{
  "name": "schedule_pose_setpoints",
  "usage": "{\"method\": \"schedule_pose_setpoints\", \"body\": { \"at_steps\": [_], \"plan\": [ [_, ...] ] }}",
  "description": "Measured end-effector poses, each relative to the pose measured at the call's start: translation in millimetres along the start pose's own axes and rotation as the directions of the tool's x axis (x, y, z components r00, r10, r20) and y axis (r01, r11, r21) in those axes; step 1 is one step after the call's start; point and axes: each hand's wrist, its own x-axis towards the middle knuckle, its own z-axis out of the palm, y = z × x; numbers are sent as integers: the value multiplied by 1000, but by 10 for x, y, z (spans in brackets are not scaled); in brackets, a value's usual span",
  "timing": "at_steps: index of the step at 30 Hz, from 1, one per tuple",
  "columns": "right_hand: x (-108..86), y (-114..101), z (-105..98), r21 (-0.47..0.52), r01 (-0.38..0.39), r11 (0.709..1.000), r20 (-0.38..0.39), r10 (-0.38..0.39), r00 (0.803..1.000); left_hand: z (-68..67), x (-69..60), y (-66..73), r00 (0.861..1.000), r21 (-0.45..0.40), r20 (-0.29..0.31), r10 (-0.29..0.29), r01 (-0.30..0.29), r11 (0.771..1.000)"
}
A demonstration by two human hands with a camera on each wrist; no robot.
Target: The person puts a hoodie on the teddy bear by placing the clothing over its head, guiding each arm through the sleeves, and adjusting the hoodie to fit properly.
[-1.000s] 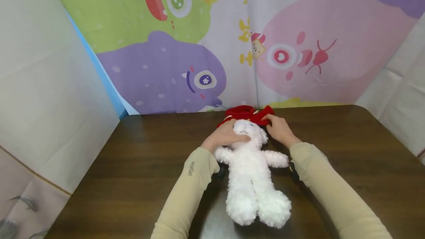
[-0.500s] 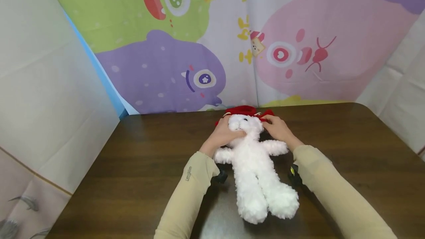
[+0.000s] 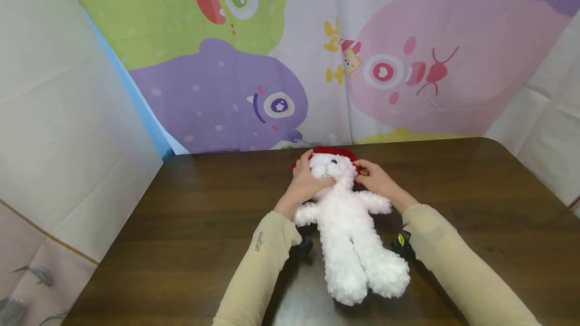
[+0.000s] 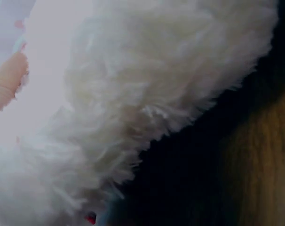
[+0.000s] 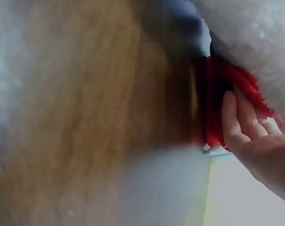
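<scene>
A white fluffy stuffed animal [image 3: 344,230] lies on its back, legs toward me, one dark eye showing. My left hand [image 3: 304,181] grips its head from the left, thumb across the chin. The left wrist view is mostly filled by its white fur [image 4: 147,70], with a finger [image 4: 8,82] at the edge. A red knitted doll garment [image 3: 337,152] lies behind and around the top of the head. My right hand [image 3: 373,177] holds its right edge beside the head. In the right wrist view, fingers reach inside the red fabric [image 5: 215,117]; their tips are partly hidden.
All this lies near the far edge of a dark brown wooden table [image 3: 217,215]. A cartoon-printed curtain [image 3: 254,79] hangs right behind that edge. Pale panels [image 3: 59,114] stand at the sides.
The stuffed animal's head has moved up against the red garment, covering more of it, and its legs have swung right. The garment's raised right part has been drawn down beside the head.
</scene>
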Motion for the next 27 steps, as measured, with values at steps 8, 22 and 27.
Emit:
{"method": "schedule_pose_setpoints", "body": {
  "at_steps": [8,22,27],
  "plan": [
    [-71,-86,-9,-12,-48,999,-54,47,997,8,-58,30,1000,-39,-4,30,-30,999],
    [-48,-345,36,342,-39,939,-141,92,986,95,-41,151,996,148,-83,30,-17,989],
    [-117,-329,38,278,-82,957,-42,98,994,163,-59,64,990,115,-135,25,-9,993]
  ]
}}
